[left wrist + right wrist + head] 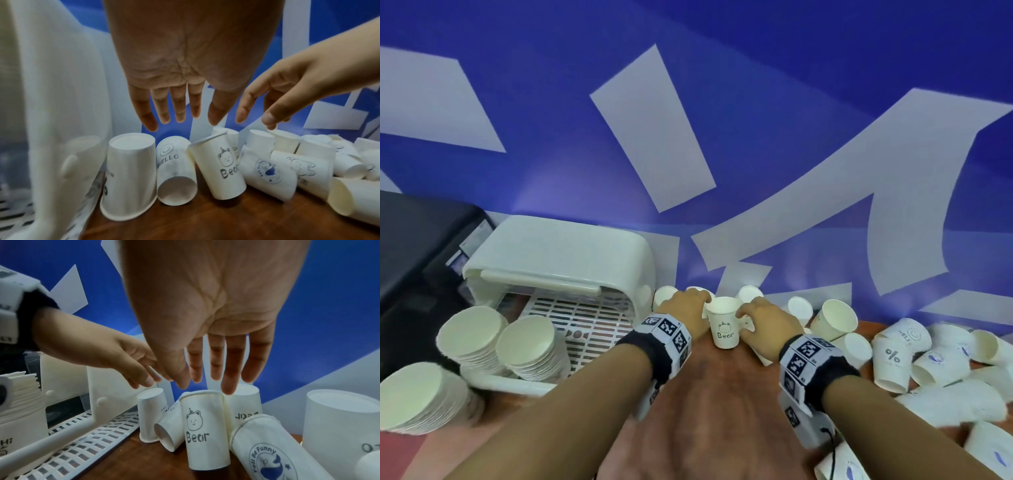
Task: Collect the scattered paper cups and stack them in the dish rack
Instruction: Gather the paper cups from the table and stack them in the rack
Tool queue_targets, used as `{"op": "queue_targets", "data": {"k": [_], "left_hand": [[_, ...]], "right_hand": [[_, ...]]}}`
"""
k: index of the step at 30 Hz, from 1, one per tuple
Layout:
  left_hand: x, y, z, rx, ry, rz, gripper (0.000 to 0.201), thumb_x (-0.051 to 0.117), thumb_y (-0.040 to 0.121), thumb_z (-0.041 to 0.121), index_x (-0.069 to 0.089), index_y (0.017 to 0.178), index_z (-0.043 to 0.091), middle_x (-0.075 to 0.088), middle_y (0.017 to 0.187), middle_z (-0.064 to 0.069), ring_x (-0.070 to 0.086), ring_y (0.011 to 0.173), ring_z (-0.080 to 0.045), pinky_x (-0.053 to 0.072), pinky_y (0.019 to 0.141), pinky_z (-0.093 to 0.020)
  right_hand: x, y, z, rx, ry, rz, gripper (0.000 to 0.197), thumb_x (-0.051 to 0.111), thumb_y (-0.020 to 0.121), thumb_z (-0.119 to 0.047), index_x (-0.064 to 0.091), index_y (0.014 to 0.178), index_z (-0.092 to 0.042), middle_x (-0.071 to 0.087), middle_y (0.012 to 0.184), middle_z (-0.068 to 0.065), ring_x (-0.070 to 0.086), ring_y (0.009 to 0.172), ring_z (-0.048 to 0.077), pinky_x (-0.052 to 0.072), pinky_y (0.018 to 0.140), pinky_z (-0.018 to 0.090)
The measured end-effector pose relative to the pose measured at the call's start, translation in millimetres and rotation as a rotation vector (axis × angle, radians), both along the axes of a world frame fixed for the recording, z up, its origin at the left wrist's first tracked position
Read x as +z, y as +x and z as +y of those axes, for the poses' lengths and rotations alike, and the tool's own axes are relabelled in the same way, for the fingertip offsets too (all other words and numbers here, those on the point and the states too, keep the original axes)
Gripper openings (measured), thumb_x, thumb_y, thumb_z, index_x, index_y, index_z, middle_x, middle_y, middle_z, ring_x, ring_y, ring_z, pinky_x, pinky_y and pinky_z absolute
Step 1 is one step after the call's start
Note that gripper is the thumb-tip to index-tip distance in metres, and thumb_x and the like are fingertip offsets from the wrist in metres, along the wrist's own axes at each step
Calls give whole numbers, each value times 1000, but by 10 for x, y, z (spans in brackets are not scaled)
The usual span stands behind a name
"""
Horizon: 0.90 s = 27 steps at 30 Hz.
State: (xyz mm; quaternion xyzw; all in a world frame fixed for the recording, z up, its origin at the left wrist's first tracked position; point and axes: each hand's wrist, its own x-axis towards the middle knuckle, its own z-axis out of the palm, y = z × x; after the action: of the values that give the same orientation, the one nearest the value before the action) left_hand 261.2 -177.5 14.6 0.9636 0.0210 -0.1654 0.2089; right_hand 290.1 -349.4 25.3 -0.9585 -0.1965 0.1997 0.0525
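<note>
An upright white paper cup marked "Bear" (pixel 724 327) stands on the brown table (pixel 709 394), right of the white dish rack (pixel 558 250). My left hand (pixel 703 301) hovers at its left and my right hand (pixel 743 315) at its right, both with straight, spread fingers and holding nothing. In the left wrist view the Bear cup (pixel 222 168) leans below my left hand (pixel 185 118), beside a lying "Hello" cup (pixel 174 168). In the right wrist view my right hand (pixel 205 382) hangs just over the Bear cup (pixel 203 431).
Two tall stacks of cups (pixel 527 342) stand on the rack's slatted tray (pixel 585 318), and a third stack (pixel 417 394) stands left of it. Several loose cups (pixel 893 359) lie piled at the right. A black appliance (pixel 414 257) sits far left, a blue wall behind.
</note>
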Motion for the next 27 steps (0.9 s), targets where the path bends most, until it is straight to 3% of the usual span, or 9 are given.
{"op": "queue_targets", "data": {"k": [4, 10, 14, 21, 27], "left_hand": [[-131, 251, -42, 6, 54, 41, 47, 50, 92, 20, 41, 138, 20, 44, 143, -1, 46, 127, -23, 40, 104, -39], [-455, 461, -105, -53, 174, 34, 48, 51, 91, 25, 39, 138, 23, 33, 150, 1, 45, 126, -28, 41, 101, -41], [-518, 575, -92, -73, 274, 94, 47, 52, 90, 26, 39, 135, 22, 44, 137, -4, 46, 120, -29, 42, 98, -40], [-446, 610, -83, -72, 275, 127, 42, 49, 91, 19, 47, 133, 19, 51, 129, -7, 44, 122, -27, 43, 98, -38], [-282, 328, -36, -46, 232, -19, 34, 44, 92, 14, 57, 123, 19, 57, 123, -3, 44, 118, -24, 41, 94, -33]], "right_hand": [[-194, 158, 29, 27, 64, 23, 41, 53, 90, -30, 47, 131, -29, 40, 134, -6, 57, 108, 23, 49, 88, 34], [-483, 290, 3, 115, 173, 52, 40, 50, 93, -28, 45, 132, -31, 39, 137, -13, 53, 113, 19, 45, 91, 32], [-560, 345, -60, 98, 172, 59, 33, 48, 93, -27, 51, 126, -28, 47, 132, -9, 54, 112, 19, 45, 92, 33], [-508, 323, -96, 80, 150, 29, 27, 48, 93, -27, 60, 116, -23, 56, 123, -4, 55, 109, 20, 46, 89, 33], [-262, 180, -76, 51, 105, -29, 26, 46, 92, -30, 58, 115, -24, 58, 119, -3, 58, 104, 22, 47, 81, 31]]}}
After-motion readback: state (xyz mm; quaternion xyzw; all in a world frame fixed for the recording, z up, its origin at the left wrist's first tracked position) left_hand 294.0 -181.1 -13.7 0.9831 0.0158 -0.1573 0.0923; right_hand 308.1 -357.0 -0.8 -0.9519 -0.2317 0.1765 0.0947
